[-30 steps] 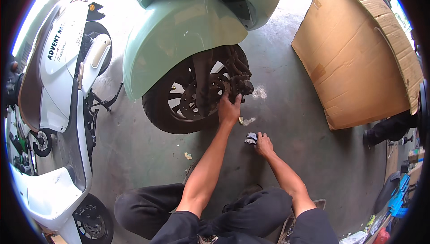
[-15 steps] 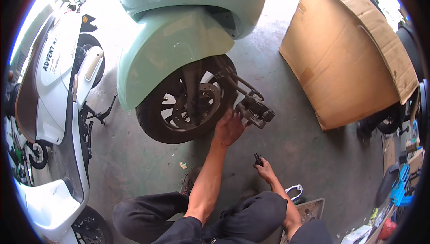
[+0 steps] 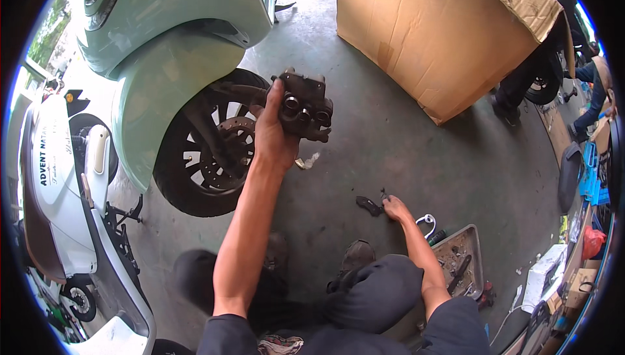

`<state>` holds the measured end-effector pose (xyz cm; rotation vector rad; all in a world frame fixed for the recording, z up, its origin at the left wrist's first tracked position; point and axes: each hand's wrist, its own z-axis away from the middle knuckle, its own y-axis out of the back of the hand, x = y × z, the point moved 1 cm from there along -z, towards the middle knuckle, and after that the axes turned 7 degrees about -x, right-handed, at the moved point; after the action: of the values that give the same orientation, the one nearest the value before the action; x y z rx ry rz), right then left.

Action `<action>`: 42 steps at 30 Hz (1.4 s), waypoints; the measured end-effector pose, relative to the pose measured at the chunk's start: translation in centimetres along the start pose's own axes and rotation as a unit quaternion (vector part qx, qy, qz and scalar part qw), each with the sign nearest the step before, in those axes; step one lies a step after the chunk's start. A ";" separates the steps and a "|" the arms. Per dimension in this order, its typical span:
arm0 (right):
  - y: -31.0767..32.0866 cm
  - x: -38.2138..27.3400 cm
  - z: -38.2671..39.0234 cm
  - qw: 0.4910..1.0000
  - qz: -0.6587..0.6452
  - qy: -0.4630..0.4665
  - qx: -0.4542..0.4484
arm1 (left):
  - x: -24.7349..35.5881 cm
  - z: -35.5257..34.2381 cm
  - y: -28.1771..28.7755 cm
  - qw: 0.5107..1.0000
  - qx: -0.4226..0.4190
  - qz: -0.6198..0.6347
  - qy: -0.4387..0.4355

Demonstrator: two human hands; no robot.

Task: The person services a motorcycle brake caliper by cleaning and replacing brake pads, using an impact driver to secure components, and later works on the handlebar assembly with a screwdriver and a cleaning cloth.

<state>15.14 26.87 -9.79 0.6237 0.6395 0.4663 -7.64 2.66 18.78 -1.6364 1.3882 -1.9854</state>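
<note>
Two-bore dark metal caliper [image 3: 306, 106] in left hand [image 3: 272, 140], ribbed wheel [image 3: 207, 146] behind

Two scooters [image 3: 163, 62], one cardboard box [image 3: 443, 29]

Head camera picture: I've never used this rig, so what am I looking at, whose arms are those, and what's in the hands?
This is one wide fisheye view from a camera on the person's head, looking down, so straight edges bend near the rim. The two forearms rising from the bottom are the person's own. The left hand holds up a dark metal brake part beside the front wheel of a pale green scooter. The right hand reaches down to the concrete floor, touching small dark pieces. Nearby sit a metal parts tray, a big cardboard box and a white scooter.
</note>
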 end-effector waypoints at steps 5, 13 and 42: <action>4.0 0.5 2.6 0.964 -0.258 0.032 -0.059 | -0.6 0.2 -0.9 0.998 0.014 -0.029 -0.048; 13.8 -12.4 3.9 0.963 -0.117 0.235 0.067 | -1.7 0.8 1.5 0.992 0.060 -0.108 -0.041; -2.4 -3.1 3.4 0.978 0.183 0.102 0.001 | 0.4 2.7 0.5 0.997 0.035 0.066 0.003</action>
<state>15.74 22.05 -7.93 0.7034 0.7226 0.8818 -5.69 0.77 18.50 -1.4715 1.3747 -1.9419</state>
